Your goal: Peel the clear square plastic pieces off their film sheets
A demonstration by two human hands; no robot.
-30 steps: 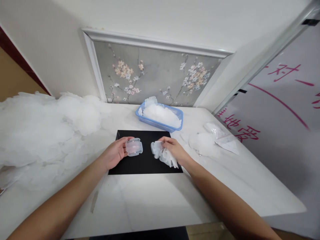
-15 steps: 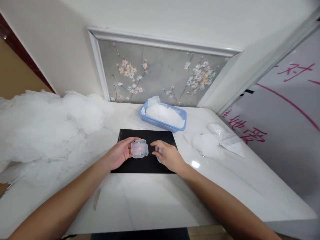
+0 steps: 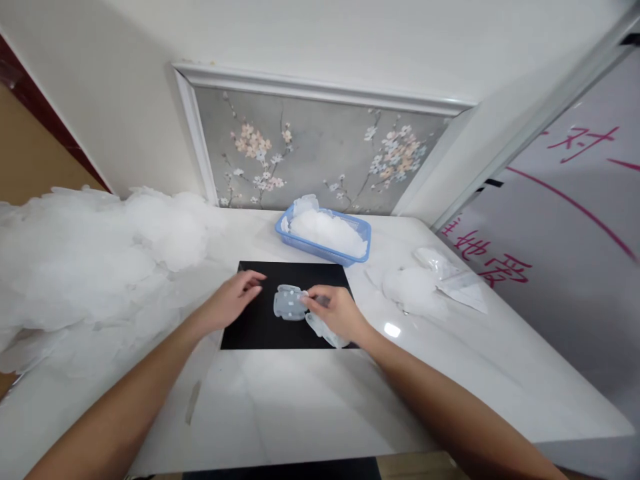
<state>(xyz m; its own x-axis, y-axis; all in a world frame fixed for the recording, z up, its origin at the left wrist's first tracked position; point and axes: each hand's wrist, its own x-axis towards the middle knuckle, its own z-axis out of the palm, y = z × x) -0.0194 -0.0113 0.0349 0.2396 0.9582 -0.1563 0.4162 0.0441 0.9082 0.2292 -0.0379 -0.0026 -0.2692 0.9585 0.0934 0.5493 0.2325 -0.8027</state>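
Over the black mat (image 3: 260, 333), my right hand (image 3: 337, 313) pinches the right edge of a clear, rounded plastic piece (image 3: 289, 304) with small pale dots on it. Under that hand another clear plastic piece (image 3: 327, 333) lies on the mat, partly covered by my fingers. My left hand (image 3: 235, 299) is at the mat's left side with its fingers apart and nothing in it, a short way from the pinched piece.
Behind the mat stands a blue basket (image 3: 367, 241) filled with white translucent pieces. A large heap of similar pieces (image 3: 90, 260) covers the left of the white table (image 3: 300, 407). To the right lie a smaller pile (image 3: 413, 290) and a clear plastic bag (image 3: 463, 287).
My left hand has let go of the plastic piece and drawn back left. My right hand now holds that piece by its edge. More of the other piece beneath my right hand shows.
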